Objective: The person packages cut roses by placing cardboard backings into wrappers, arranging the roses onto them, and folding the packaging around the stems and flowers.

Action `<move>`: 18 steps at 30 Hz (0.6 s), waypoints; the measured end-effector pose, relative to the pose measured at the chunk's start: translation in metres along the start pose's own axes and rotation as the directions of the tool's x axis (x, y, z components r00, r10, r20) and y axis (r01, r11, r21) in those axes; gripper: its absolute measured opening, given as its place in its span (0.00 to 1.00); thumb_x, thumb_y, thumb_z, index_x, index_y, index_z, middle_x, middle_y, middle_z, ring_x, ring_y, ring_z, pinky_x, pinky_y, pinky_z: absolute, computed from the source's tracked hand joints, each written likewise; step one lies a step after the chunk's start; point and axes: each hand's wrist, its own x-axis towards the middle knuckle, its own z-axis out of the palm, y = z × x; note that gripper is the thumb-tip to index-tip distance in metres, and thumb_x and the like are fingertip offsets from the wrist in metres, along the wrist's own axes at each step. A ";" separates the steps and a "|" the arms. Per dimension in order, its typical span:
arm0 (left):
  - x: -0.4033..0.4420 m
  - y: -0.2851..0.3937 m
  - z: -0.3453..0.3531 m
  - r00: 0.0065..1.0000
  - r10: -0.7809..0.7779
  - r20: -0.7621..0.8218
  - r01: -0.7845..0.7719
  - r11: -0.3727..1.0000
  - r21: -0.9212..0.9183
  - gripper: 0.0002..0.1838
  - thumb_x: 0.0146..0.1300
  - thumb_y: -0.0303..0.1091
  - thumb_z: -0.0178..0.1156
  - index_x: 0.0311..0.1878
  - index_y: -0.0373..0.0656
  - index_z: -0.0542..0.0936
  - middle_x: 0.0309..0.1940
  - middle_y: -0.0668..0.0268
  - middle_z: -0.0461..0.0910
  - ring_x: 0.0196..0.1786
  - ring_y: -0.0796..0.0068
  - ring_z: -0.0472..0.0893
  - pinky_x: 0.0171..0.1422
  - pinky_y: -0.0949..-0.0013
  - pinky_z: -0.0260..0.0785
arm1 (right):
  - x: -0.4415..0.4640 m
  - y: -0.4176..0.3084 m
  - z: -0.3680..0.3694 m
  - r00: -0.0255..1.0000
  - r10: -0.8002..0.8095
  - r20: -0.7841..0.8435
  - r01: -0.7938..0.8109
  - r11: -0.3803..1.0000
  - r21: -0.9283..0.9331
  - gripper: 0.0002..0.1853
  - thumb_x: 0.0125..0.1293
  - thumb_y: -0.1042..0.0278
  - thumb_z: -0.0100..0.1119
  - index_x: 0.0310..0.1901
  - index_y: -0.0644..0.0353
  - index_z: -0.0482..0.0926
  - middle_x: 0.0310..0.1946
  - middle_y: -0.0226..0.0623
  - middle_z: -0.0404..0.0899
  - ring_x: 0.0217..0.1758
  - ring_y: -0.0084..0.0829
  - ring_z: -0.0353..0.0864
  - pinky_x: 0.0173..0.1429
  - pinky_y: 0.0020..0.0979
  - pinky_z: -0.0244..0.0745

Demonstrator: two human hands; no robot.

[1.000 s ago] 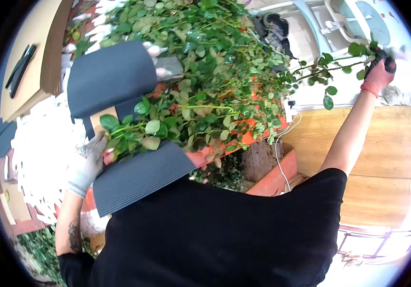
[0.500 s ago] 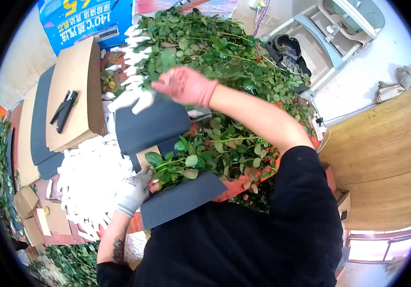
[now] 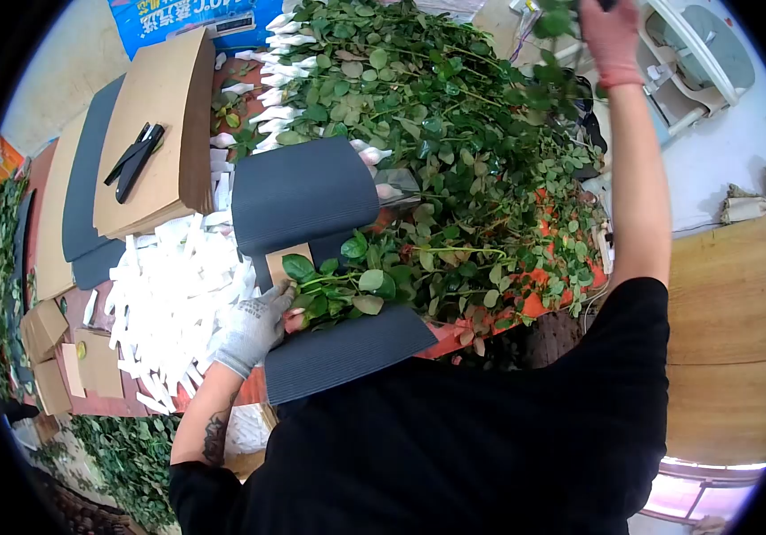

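My left hand [image 3: 253, 330], in a pale grey glove, lies with fingers stretched out at the edge of a small cardboard piece [image 3: 288, 265]. Beside its fingers is a pink rose head [image 3: 294, 321], with leafy rose stems [image 3: 347, 290] running right from it. Under them lies a dark ribbed sheet [image 3: 347, 355], and a second dark sheet [image 3: 307, 192] sits just above. My right hand [image 3: 612, 45], in a pink glove, is raised at the top right, closed around a leafy rose stem [image 3: 557, 53]. The stem's flower end cannot be made out.
Many leafy roses [image 3: 436, 116] cover the table, several with white sleeves [image 3: 276, 114] on their heads. White sleeves heap [image 3: 178, 303] left of my left hand. A black stapler [image 3: 138, 160] rests on stacked cardboard [image 3: 155, 98]. A pale chair [image 3: 695, 80] stands top right.
My right hand has swung from the sleeved rose heads to the upper right, now with a leafy stem beside it. My left hand has stayed by the rose head while the view shifted slightly.
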 end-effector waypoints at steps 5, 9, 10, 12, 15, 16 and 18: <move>0.001 0.004 -0.008 0.999 -0.006 0.041 0.005 1.000 0.022 0.24 0.58 0.31 0.51 0.60 0.48 0.74 0.63 0.63 0.71 0.48 0.60 0.81 0.52 0.60 0.73 | -0.052 -0.031 0.019 0.859 0.249 0.447 -0.219 0.968 -0.119 0.19 0.59 0.70 0.59 0.53 0.59 0.76 0.42 0.43 0.82 0.45 0.30 0.82 0.54 0.29 0.76; 0.000 0.000 -0.003 0.998 0.052 -0.024 -0.051 0.998 0.046 0.23 0.58 0.32 0.53 0.59 0.47 0.75 0.61 0.62 0.73 0.47 0.60 0.82 0.51 0.60 0.73 | -0.068 -0.092 0.061 0.560 0.057 0.827 0.130 0.979 -0.155 0.30 0.59 0.56 0.59 0.64 0.54 0.67 0.55 0.47 0.75 0.60 0.41 0.73 0.66 0.36 0.64; -0.001 0.000 -0.005 0.999 0.049 -0.022 -0.047 0.998 0.049 0.23 0.58 0.32 0.53 0.59 0.47 0.75 0.61 0.62 0.73 0.47 0.60 0.82 0.51 0.60 0.73 | -0.063 -0.090 0.058 0.553 0.105 0.827 0.084 0.980 -0.180 0.31 0.60 0.55 0.57 0.65 0.54 0.65 0.57 0.46 0.73 0.61 0.42 0.71 0.67 0.36 0.63; -0.002 0.001 -0.007 0.997 0.070 -0.045 -0.071 0.997 -0.019 0.23 0.58 0.33 0.54 0.59 0.47 0.75 0.59 0.60 0.74 0.46 0.59 0.82 0.50 0.60 0.73 | -0.055 -0.084 0.059 0.745 -0.168 0.646 0.353 0.921 -0.167 0.24 0.61 0.76 0.50 0.60 0.68 0.67 0.46 0.43 0.81 0.47 0.29 0.80 0.52 0.31 0.75; 0.001 -0.006 0.004 0.984 0.140 -0.114 -0.134 0.989 0.060 0.24 0.57 0.33 0.55 0.60 0.47 0.74 0.56 0.60 0.76 0.44 0.59 0.82 0.48 0.60 0.73 | -0.082 -0.068 0.029 0.798 -0.111 0.592 0.146 0.989 -0.011 0.28 0.60 0.63 0.55 0.63 0.58 0.66 0.55 0.48 0.73 0.60 0.46 0.71 0.65 0.39 0.64; 0.001 -0.008 0.009 0.978 0.141 -0.151 -0.134 0.989 0.061 0.23 0.60 0.39 0.55 0.59 0.46 0.75 0.56 0.62 0.76 0.47 0.61 0.80 0.58 0.54 0.64 | -0.103 -0.092 0.026 0.797 -0.257 0.547 0.278 0.959 0.046 0.25 0.58 0.66 0.56 0.59 0.59 0.70 0.52 0.48 0.76 0.56 0.48 0.74 0.61 0.41 0.68; -0.007 -0.001 0.005 0.989 0.072 -0.128 -0.069 0.997 0.031 0.22 0.62 0.45 0.56 0.57 0.46 0.75 0.54 0.65 0.76 0.50 0.61 0.78 0.67 0.48 0.54 | -0.147 -0.133 0.034 0.536 -0.398 0.744 0.382 0.901 0.207 0.25 0.57 0.67 0.57 0.59 0.57 0.70 0.54 0.48 0.73 0.55 0.47 0.74 0.60 0.40 0.69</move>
